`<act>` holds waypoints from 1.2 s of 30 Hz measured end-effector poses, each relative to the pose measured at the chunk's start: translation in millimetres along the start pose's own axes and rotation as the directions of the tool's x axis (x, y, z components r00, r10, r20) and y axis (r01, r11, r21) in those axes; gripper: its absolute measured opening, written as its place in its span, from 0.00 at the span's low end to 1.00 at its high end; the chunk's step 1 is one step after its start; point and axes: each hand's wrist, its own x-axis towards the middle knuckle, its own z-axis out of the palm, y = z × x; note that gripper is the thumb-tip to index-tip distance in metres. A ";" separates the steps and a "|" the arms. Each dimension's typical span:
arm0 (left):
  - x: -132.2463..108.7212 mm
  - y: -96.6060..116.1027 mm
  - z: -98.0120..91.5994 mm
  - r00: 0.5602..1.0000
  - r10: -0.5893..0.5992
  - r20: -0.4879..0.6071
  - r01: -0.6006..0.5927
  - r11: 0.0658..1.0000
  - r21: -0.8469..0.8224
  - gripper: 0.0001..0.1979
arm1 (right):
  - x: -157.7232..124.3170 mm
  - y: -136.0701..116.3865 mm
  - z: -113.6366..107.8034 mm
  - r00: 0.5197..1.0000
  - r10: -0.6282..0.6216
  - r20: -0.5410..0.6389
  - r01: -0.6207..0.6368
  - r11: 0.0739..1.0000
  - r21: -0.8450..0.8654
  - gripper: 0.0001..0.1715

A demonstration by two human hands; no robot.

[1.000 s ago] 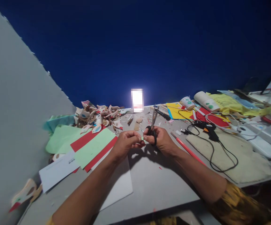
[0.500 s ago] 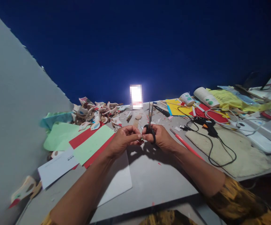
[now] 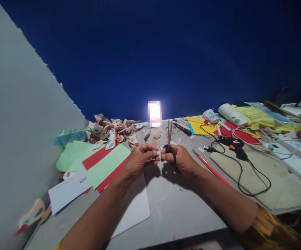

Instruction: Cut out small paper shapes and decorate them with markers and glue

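Note:
My left hand point(image 3: 144, 158) is closed in a pinch over the middle of the table, with a small light-green scrap point(image 3: 158, 152) at its fingertips. A short gap to the right, my right hand point(image 3: 180, 159) holds black-handled scissors point(image 3: 170, 149) by their loops. The scissor blades point up and away from me. Left of my left hand lies a light-green paper strip point(image 3: 108, 166) on top of red paper point(image 3: 98, 158). A white sheet point(image 3: 133, 205) rests partly under my left forearm.
Bird-shaped cutouts point(image 3: 111, 133) are heaped at the back left. At the right, a black glue gun point(image 3: 235, 147) with a looping cord rests on a pale slab point(image 3: 275, 180). A red pencil-like stick point(image 3: 212, 168) lies beside my right forearm. A bright screen point(image 3: 155, 114) stands at the back.
My hands have drawn slightly apart, the right hand moving right with the scissors. The green scrap shows more clearly at my left fingertips. The whole view has shifted a little.

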 end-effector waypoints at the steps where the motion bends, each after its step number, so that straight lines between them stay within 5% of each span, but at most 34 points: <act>1: 0.0 0.1 0.3 1.000 -0.004 -0.006 0.004 1.000 -0.010 0.14 | -0.1 0.8 0.5 1.000 -0.001 -0.002 0.001 1.000 0.003 0.17; 10: -4.4 -6.0 12.8 0.996 0.085 -0.040 -0.082 0.994 0.079 0.12 | 2.0 4.5 0.3 0.995 -0.074 -0.065 0.075 0.997 0.016 0.23; 18: -5.9 -3.7 13.8 0.998 0.051 -0.033 -0.046 0.990 0.134 0.11 | 2.4 4.3 -1.5 0.995 -0.060 -0.074 0.062 0.998 0.027 0.22; 36: -5.4 -7.1 16.9 0.997 0.041 -0.069 -0.040 0.999 0.015 0.13 | 4.1 8.4 -0.9 0.990 -0.116 -0.082 0.119 0.993 0.027 0.22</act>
